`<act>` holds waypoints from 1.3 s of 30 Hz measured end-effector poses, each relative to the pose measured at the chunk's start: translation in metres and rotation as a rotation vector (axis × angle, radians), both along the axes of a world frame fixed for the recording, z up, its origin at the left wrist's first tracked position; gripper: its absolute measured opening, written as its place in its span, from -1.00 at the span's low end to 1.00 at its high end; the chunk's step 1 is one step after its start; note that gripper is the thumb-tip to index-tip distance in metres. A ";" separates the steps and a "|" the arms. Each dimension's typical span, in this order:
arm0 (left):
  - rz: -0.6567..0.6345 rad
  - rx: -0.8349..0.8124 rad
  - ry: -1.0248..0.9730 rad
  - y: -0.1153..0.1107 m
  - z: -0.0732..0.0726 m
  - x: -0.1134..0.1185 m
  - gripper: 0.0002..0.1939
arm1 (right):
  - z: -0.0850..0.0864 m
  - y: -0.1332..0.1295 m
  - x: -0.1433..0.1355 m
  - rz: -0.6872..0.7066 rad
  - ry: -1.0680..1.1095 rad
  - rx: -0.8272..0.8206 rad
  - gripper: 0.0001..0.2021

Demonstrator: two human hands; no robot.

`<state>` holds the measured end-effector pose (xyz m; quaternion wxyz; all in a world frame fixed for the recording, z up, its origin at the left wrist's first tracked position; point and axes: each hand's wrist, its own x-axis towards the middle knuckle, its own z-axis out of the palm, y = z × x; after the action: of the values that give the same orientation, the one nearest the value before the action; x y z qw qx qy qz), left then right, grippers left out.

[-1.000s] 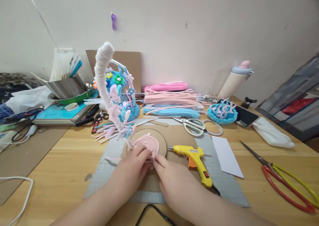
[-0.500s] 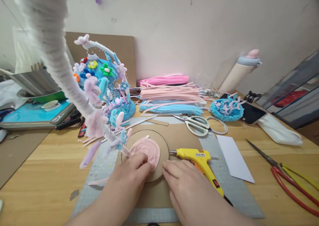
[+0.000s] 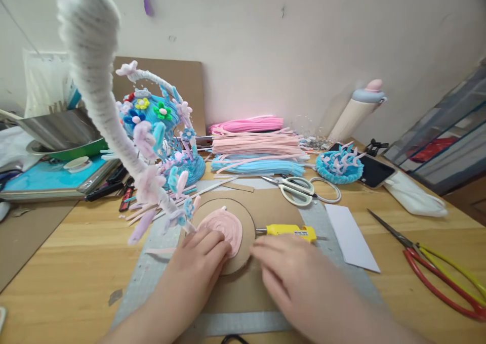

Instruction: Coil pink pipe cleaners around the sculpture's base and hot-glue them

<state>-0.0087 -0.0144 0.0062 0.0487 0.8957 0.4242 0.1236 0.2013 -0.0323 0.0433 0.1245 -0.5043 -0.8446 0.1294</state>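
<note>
A pale pink coil of fuzzy pipe cleaner lies on a round cardboard disc. My left hand rests over the coil's near left side, fingers laid flat and touching it; its thumb is hidden. Beside the disc's right edge is my right hand, slightly blurred, with fingers stretched out and nothing visible in them. It covers the handle of a yellow glue gun, whose nozzle points at the disc. A white wrapped stem with pastel fuzzy flowers rises from the disc's left side.
Bundles of pink and blue pipe cleaners lie at the back. White-handled scissors, a folded white card and large red-and-yellow-handled scissors are to the right. A blue flowered ornament stands behind the stem.
My right hand has shifted slightly right, over the glue gun's handle. My left hand has flattened more over the pink coil. The camera view has moved a little.
</note>
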 end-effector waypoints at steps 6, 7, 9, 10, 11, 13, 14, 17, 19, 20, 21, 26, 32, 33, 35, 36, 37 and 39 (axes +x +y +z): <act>-0.015 0.001 -0.016 0.002 0.000 -0.003 -0.82 | 0.006 0.009 0.044 -0.461 -0.248 -0.255 -0.70; -0.012 -0.004 -0.020 0.002 0.000 -0.003 -0.82 | 0.003 0.007 0.048 -0.501 -0.284 -0.309 -0.72; -0.010 -0.013 -0.035 0.002 0.000 -0.004 -0.82 | -0.008 0.001 0.052 -0.544 -0.301 -0.350 -0.78; -0.011 -0.014 -0.045 0.002 0.000 -0.004 -0.82 | -0.015 -0.003 0.052 -0.565 -0.287 -0.345 -0.80; -0.012 -0.012 -0.055 0.002 0.000 -0.004 -0.82 | -0.022 -0.006 0.052 -0.592 -0.266 -0.335 -0.80; -0.020 -0.007 -0.077 0.002 0.000 -0.004 -0.82 | -0.033 -0.013 0.050 -0.628 -0.194 -0.311 -0.82; -0.023 -0.006 -0.086 0.002 0.000 -0.004 -0.82 | -0.038 -0.016 0.050 -0.638 -0.155 -0.300 -0.81; -0.024 -0.019 -0.097 0.002 0.001 -0.003 -0.84 | -0.043 -0.018 0.050 -0.669 -0.082 -0.270 -0.79; -0.020 -0.022 -0.095 0.002 0.001 -0.002 -0.84 | -0.040 -0.014 0.053 -0.714 -0.095 -0.240 -0.80; -0.022 -0.020 -0.094 0.003 0.002 -0.002 -0.84 | -0.039 -0.010 0.055 -0.736 -0.113 -0.216 -0.81; -0.024 -0.019 -0.094 0.003 0.002 -0.002 -0.83 | -0.037 -0.006 0.056 -0.752 -0.133 -0.189 -0.81; -0.042 -0.025 -0.112 0.001 0.004 -0.004 -0.83 | -0.028 0.011 0.056 -0.749 -0.139 -0.086 -0.82; -0.114 -0.067 -0.138 -0.003 0.009 -0.003 -0.83 | -0.020 0.007 0.015 -0.466 0.047 0.021 -0.79; -0.135 -0.092 -0.141 -0.004 0.010 -0.003 -0.81 | -0.021 0.005 0.008 -0.405 0.083 0.009 -0.75; -0.164 -0.130 -0.134 -0.005 0.012 -0.003 -0.80 | -0.026 0.001 -0.001 -0.347 0.136 -0.023 -0.66; -0.171 -0.135 -0.119 -0.005 0.012 -0.003 -0.80 | -0.030 -0.001 -0.004 -0.343 0.152 -0.038 -0.63; -0.177 -0.133 -0.101 -0.004 0.012 -0.004 -0.80 | -0.033 -0.004 -0.005 -0.347 0.163 -0.054 -0.60; -0.192 -0.114 -0.062 -0.001 0.012 -0.007 -0.79 | -0.040 -0.011 -0.005 -0.363 0.184 -0.086 -0.58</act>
<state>-0.0152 -0.0151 0.0180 0.1245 0.9237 0.3413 0.1219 0.1964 -0.0433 0.0034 0.2008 -0.6392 -0.7186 0.1863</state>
